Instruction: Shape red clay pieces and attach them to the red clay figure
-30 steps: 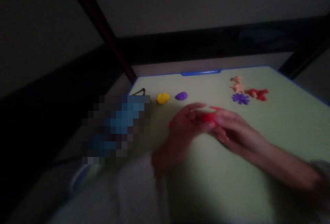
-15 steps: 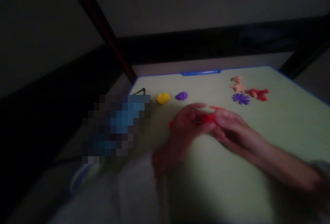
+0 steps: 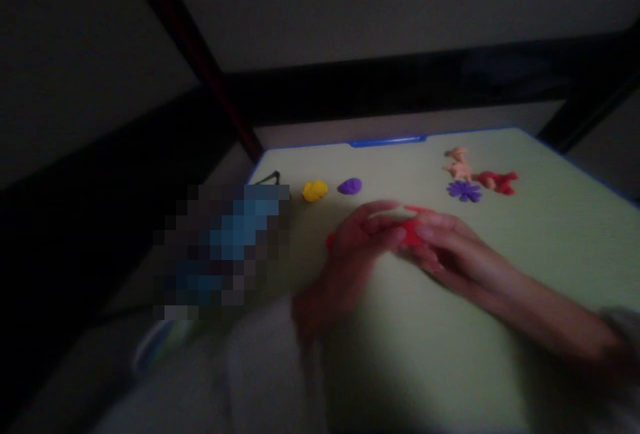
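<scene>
A lump of red clay (image 3: 411, 234) sits between my two hands above the pale green board (image 3: 450, 347). My left hand (image 3: 356, 241) pinches it from the left with thumb and fingers closed on it. From the right, my right hand (image 3: 445, 247) folds its fingers over the same lump. A bit of red (image 3: 330, 241) shows behind my left hand. The picture is dim and slightly blurred.
On the board's far side lie a yellow clay piece (image 3: 315, 190) and a purple clay piece (image 3: 349, 186). Farther right are a purple flower shape (image 3: 465, 190), a red figure (image 3: 497, 181) and peach figures (image 3: 457, 163). A dark frame post (image 3: 200, 67) rises behind the board.
My fingers have shifted slightly on the red clay, working it between both hands. The view has drifted a little. The other pieces have not moved.
</scene>
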The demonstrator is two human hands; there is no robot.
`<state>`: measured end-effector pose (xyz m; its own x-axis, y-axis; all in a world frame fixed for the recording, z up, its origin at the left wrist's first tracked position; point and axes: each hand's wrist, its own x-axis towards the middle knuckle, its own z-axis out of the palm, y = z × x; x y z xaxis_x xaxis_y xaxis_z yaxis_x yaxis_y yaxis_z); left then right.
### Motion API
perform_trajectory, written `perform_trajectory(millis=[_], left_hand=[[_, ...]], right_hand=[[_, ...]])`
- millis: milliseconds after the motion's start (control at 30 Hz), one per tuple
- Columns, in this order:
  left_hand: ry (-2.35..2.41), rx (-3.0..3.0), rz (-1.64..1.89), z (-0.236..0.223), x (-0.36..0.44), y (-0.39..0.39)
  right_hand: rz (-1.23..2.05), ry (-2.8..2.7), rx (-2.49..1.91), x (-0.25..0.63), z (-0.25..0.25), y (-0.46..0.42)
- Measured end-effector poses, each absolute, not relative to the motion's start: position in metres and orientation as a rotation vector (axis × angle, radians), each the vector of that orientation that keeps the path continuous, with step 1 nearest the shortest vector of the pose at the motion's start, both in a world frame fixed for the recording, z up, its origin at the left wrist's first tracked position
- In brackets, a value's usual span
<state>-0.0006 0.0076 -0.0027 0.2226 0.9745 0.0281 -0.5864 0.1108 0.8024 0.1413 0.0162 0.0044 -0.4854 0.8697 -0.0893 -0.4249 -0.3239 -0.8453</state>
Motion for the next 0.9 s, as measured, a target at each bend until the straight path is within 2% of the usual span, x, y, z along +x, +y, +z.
perform_trajectory(millis=[267, 600, 900], left_hand=[[0.605, 0.726, 1.296, -0.0009, 0.0006, 0.0067], [0.503, 0.742, 1.127, 0.0057, 0.0019, 0.0065], [0.528, 0.649, 1.128, 0.0039, -0.0009, 0.0056]], right_hand=[[1.952, -0.975, -0.66, 0.1422, 0.0045, 0.0144], [2.005, -0.987, -0.653, 0.1444, 0.0058, 0.014], [2.066, -0.983, -0.63, 0.1465, 0.0026, 0.0156]])
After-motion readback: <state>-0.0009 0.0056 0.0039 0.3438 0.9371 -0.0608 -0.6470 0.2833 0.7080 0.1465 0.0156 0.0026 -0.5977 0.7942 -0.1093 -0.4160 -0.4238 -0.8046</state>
